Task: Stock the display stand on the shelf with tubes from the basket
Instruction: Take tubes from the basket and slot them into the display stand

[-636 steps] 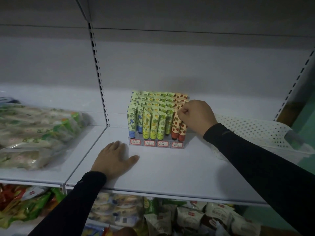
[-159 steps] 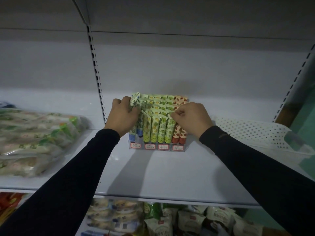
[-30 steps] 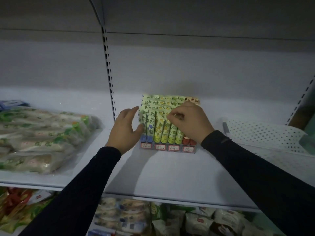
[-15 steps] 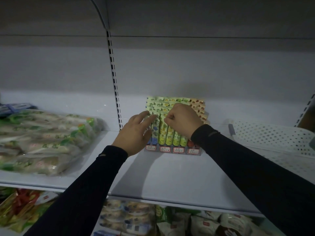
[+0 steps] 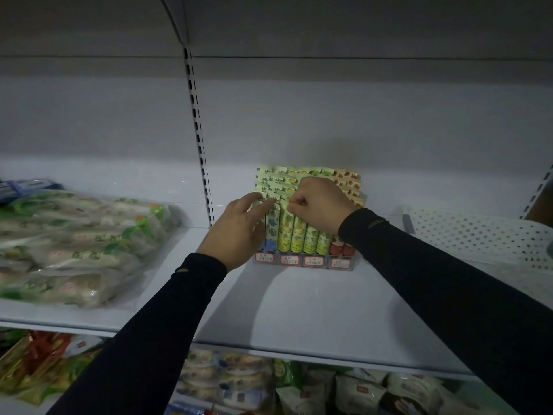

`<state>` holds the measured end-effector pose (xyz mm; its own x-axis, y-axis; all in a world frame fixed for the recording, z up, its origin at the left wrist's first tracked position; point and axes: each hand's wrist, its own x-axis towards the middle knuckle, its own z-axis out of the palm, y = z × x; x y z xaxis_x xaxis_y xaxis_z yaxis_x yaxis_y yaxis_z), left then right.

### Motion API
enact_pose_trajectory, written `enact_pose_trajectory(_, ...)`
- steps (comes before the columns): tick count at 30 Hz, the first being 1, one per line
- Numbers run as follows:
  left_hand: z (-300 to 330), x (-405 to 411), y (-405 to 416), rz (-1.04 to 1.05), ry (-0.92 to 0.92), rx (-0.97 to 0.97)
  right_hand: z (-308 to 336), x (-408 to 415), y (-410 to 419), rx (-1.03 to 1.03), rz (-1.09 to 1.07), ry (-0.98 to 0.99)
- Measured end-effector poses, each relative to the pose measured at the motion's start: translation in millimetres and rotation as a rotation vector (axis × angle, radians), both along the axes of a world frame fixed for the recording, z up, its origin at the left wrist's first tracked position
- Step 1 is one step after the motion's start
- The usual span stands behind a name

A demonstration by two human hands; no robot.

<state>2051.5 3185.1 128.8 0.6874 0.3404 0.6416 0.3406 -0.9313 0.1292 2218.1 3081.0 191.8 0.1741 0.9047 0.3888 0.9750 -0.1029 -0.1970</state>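
A clear tiered display stand [image 5: 305, 261] with price labels stands on the white shelf [image 5: 314, 304], packed with upright tubes [image 5: 299, 235] in blue, yellow-green and red prints. My left hand [image 5: 239, 226] lies against the stand's left side, its fingers straight on the front blue-print tube [image 5: 272, 226]. My right hand [image 5: 320, 205] is curled over the front row and pinches the flat top of a yellow-green tube [image 5: 285, 232]. The white perforated basket [image 5: 478, 235] sits to the right of the stand; its inside is hidden.
Clear bags of packaged food [image 5: 74, 244] fill the shelf section on the left, past the slotted upright [image 5: 199, 139]. More snack packs [image 5: 299, 384] sit on the shelf below. An upper shelf overhangs the stand.
Both hands have stayed at the stand's front-left rows. My left hand's fingers slid onto the blue-print tube while my right hand kept its pinch on the tube tops.
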Motion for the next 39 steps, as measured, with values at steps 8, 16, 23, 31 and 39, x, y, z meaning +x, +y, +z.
enact_pose_trajectory(8, -2, 4, -5, 0.024, 0.014, -0.056, 3, -3, -2, 0.005, 0.007, -0.003)
enact_pose_trajectory(16, 2, 0, -10, 0.045, 0.063, -0.141, -4, -3, -6, 0.053, -0.032, -0.002)
enact_pose_trajectory(23, 5, -4, -12, 0.031, 0.094, -0.178, -2, 0, -13, 0.115, -0.012, 0.015)
enact_pose_trajectory(31, 16, -5, -11, 0.047, 0.076, -0.173, 6, 16, -38, 0.228, -0.022, 0.068)
enact_pose_trajectory(39, 22, 11, -24, 0.005, 0.122, -0.022, 0, 42, -70, 0.251, -0.090, 0.051)
